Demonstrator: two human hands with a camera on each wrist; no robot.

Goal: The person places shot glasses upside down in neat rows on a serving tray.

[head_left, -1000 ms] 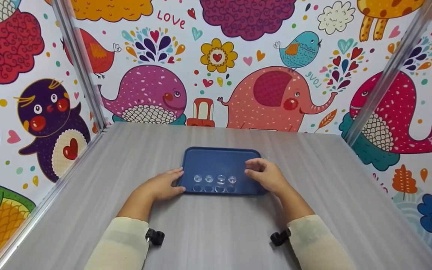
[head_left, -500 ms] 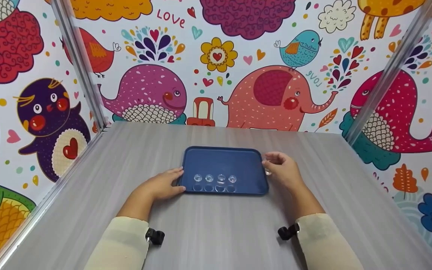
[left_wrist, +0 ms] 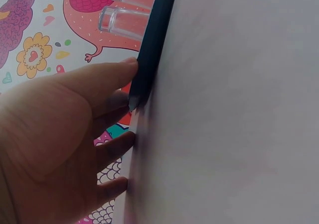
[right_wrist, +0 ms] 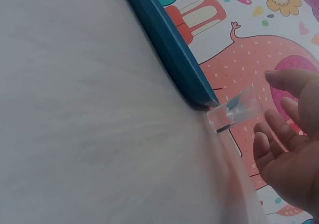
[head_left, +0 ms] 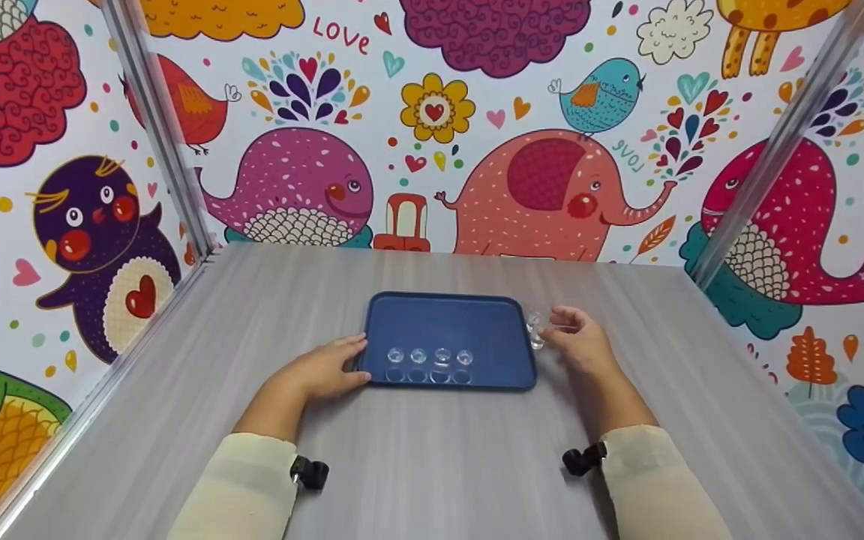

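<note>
While the left hand (head_left: 319, 373) rests against the left edge of the blue tray (head_left: 443, 319), seemingly to steady it, the right hand (head_left: 582, 345) hangs relaxed, gripping nothing, beside a clear glass (head_left: 536, 330) on the table (head_left: 432, 465), just right of the tray. Four glasses (head_left: 442, 358) line the tray's near side, perhaps for easy reach. Seen from the left wrist, that hand's straight fingers don't wrap the tray. From the right wrist, fingers and glass are apart; whether glass and tray touch, I can't tell.
</note>
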